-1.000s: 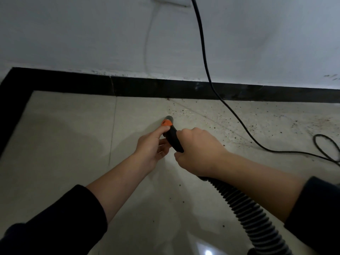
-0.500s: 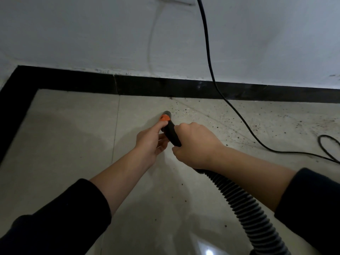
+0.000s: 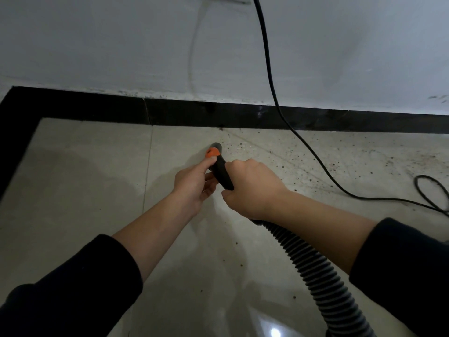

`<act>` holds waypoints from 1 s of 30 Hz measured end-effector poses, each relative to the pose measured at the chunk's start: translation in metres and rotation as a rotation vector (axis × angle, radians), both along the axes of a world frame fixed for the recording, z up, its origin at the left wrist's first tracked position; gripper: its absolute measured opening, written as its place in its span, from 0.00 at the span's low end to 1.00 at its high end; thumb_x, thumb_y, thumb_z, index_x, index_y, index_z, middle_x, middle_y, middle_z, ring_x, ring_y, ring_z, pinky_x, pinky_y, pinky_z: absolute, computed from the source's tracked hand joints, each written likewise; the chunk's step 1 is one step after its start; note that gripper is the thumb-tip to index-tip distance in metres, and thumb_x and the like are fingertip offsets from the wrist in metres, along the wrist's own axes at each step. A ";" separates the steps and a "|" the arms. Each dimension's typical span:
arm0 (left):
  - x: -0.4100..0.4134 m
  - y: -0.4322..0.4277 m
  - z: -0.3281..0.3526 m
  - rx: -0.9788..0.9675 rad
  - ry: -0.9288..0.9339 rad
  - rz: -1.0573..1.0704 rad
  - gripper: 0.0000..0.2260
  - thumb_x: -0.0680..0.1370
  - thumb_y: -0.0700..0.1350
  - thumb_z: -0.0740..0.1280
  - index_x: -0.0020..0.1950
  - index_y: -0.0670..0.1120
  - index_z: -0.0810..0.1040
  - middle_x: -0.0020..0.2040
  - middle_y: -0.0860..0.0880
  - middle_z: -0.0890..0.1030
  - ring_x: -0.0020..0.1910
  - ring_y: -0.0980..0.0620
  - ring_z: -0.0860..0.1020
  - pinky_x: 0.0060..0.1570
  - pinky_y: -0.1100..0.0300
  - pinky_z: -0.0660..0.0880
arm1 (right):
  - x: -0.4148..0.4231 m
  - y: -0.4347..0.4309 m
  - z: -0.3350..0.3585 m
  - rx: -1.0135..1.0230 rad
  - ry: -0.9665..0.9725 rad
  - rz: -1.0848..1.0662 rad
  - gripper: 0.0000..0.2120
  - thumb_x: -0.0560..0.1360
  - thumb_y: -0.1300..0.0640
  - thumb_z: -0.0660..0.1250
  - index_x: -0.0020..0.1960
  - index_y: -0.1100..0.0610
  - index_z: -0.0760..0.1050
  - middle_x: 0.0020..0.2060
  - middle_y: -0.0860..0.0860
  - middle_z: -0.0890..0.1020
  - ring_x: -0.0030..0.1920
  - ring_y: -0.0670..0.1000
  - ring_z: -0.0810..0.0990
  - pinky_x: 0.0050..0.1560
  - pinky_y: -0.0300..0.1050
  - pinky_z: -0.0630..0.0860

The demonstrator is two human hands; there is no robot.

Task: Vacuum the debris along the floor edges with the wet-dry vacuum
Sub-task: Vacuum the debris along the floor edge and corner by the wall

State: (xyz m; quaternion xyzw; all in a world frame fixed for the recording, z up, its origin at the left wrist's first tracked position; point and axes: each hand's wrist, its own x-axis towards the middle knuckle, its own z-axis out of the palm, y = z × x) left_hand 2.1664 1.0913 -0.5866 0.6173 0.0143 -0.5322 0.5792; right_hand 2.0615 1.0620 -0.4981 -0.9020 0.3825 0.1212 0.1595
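The ribbed hose (image 3: 323, 278) is trailing up to the right hand (image 3: 252, 188), which is gripping the nozzle (image 3: 220, 166). The left hand (image 3: 194, 183) is pinching its orange collar (image 3: 212, 152), seemingly. Debris (image 3: 279, 156) is lying beyond, near the baseboard (image 3: 194, 115).

The floor tiles (image 3: 73, 190) are pale beige, speckled with dark brown debris (image 3: 279, 152) toward the right edge. The skirting (image 3: 97, 110) is black, the wall (image 3: 121, 45) grey-white. The nozzle (image 3: 222, 173) is black with an orange tab (image 3: 211, 152); the ribbed hose (image 3: 328, 283) is dark grey; the cable (image 3: 269, 69) and sleeves (image 3: 60, 300) are black.
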 end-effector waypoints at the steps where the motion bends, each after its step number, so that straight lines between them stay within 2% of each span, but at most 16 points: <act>1: 0.000 0.000 0.000 -0.002 0.003 0.001 0.09 0.76 0.48 0.72 0.50 0.45 0.79 0.45 0.43 0.82 0.42 0.49 0.80 0.42 0.58 0.77 | 0.000 0.000 0.001 0.002 0.000 0.002 0.07 0.75 0.59 0.63 0.44 0.54 0.63 0.33 0.50 0.69 0.30 0.47 0.68 0.28 0.40 0.68; 9: -0.004 -0.001 -0.004 -0.012 0.037 -0.074 0.17 0.75 0.50 0.73 0.60 0.43 0.80 0.52 0.42 0.82 0.44 0.50 0.80 0.40 0.59 0.75 | -0.004 0.003 0.006 -0.015 0.049 0.001 0.08 0.75 0.59 0.62 0.44 0.55 0.61 0.33 0.50 0.67 0.30 0.47 0.66 0.30 0.40 0.67; 15: -0.011 -0.005 -0.007 -0.015 0.050 -0.117 0.18 0.74 0.50 0.73 0.60 0.43 0.81 0.51 0.42 0.83 0.41 0.51 0.80 0.36 0.61 0.75 | -0.012 0.002 0.009 -0.017 0.070 -0.029 0.17 0.75 0.60 0.61 0.35 0.52 0.55 0.33 0.50 0.67 0.30 0.47 0.66 0.28 0.39 0.65; 30: -0.032 -0.018 -0.014 -0.052 0.069 -0.161 0.19 0.74 0.51 0.74 0.61 0.43 0.80 0.52 0.42 0.82 0.42 0.50 0.80 0.38 0.60 0.76 | -0.035 -0.004 0.016 -0.004 0.070 -0.075 0.18 0.76 0.59 0.61 0.35 0.52 0.55 0.32 0.49 0.68 0.30 0.47 0.67 0.28 0.39 0.66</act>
